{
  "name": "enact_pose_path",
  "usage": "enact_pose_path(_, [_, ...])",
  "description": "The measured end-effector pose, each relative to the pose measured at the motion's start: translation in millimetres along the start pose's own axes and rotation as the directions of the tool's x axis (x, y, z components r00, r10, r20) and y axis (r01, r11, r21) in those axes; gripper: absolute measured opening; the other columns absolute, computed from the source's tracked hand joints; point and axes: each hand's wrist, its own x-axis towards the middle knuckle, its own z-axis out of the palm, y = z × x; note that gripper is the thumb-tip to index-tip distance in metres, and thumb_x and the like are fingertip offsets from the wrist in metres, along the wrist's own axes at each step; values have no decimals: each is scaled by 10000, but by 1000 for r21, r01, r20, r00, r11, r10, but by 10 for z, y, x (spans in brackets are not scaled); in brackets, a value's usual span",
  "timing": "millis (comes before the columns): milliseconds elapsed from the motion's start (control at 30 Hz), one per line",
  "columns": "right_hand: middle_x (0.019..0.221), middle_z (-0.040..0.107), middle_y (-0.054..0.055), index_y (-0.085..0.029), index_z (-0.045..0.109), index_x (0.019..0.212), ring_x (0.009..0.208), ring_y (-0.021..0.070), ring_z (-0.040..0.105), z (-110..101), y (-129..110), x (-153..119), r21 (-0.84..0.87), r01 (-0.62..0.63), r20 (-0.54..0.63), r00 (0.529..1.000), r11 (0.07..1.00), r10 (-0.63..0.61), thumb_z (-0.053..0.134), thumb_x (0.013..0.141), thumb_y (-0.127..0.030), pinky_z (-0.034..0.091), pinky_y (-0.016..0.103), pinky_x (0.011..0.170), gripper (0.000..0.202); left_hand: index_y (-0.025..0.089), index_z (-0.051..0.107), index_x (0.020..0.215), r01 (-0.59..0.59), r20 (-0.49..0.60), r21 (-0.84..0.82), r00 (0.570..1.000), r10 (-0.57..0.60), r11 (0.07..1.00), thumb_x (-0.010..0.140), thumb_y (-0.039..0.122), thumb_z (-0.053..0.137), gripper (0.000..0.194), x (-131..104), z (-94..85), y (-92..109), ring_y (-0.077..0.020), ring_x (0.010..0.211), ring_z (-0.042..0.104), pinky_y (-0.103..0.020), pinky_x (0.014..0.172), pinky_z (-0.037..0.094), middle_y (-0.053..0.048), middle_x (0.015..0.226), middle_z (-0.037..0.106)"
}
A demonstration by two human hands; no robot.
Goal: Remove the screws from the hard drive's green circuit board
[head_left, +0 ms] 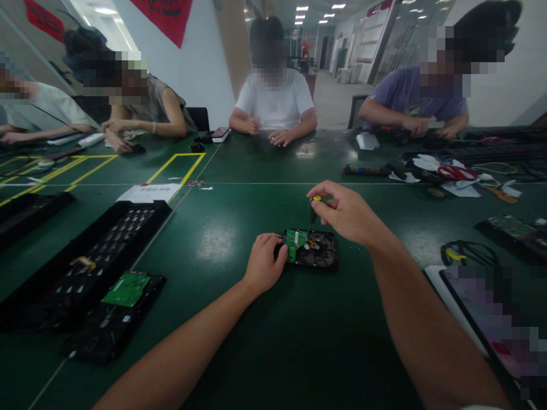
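Observation:
A hard drive (322,250) lies flat on the green table, its green circuit board (296,242) facing up. Against its left end rests my left hand (267,259), with the thumb on the near corner and the fingers curled round the edge. My right hand (342,210) is above the drive, closed round a small screwdriver (313,212) with a yellow-topped dark handle. The screwdriver stands nearly upright, its tip down at the edge of the board. Whether the tip sits in a screw is too small to tell.
To the left are a long black tray (106,233) and another hard drive (126,290). A tablet-like device (478,319), a coiled black cable (468,253) and a further circuit-board unit (513,233) lie right. Tools and wires (453,171) sit farther back. Several people work across the table.

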Motion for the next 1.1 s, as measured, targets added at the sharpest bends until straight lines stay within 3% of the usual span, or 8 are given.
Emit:
enact_pose_path(100, [1039, 747, 40, -252, 679, 1074, 683, 156, 641, -6, -18, -7, -17, 13, -4, 1000, 1000, -13, 682, 936, -384, 478, 307, 630, 190, 195, 676, 1066, 2, 1, -4, 1000, -2, 1000, 1010, 270, 591, 127, -2, -1, 0, -293, 1155, 623, -521, 1045, 524, -116, 1159, 718])
enact_pose_path(300, [804, 683, 13, -228, 621, 958, 644, 164, 595, 0, 22, 5, -100, -23, -78, 997, 995, 15, 784, 859, -491, 400, 304, 595, 326, 196, 682, 1074, 2, 0, 2, 1000, -2, 1000, 1007, 267, 594, 131, -10, 8, -17, -297, 1163, 622, -522, 1044, 523, -121, 1163, 717])
enact_pose_path(433, [781, 659, 3, -227, 605, 964, 637, 161, 576, -9, 49, 8, -117, -18, -84, 996, 993, 8, 761, 877, -446, 389, 306, 595, 282, 194, 683, 1085, 10, 9, 4, 1000, -10, 1000, 1008, 274, 593, 143, -11, 8, -20, -297, 1167, 622, -517, 1048, 521, -120, 1166, 714])
enact_pose_path(600, [779, 661, -5, -239, 667, 1089, 622, 152, 556, -26, 20, -9, -97, 22, -1, 1000, 995, -22, 690, 936, -393, 395, 305, 598, 219, 196, 679, 1080, 7, 9, 1, 1000, -7, 1000, 1008, 283, 589, 144, -2, -2, -10, -297, 1170, 622, -515, 1045, 525, -116, 1167, 716])
enact_pose_path(900, [790, 704, 31, -216, 702, 1187, 660, 173, 665, -11, -6, 26, 45, -43, 25, 999, 998, 42, 533, 1025, -356, 532, 313, 645, 273, 203, 683, 1071, -1, 4, -1, 1000, 1, 1000, 1007, 282, 588, 140, -1, 7, -24, -300, 1158, 629, -528, 1033, 532, -116, 1156, 721])
enact_pose_path(1100, [765, 715, 30, -220, 704, 1023, 658, 183, 631, -40, 13, 11, -53, -35, -23, 999, 998, 33, 682, 950, -482, 454, 306, 601, 274, 203, 687, 1081, 6, 8, 3, 1000, -7, 1000, 1004, 282, 595, 144, 3, 4, -17, -298, 1162, 631, -524, 1037, 530, -116, 1166, 719])
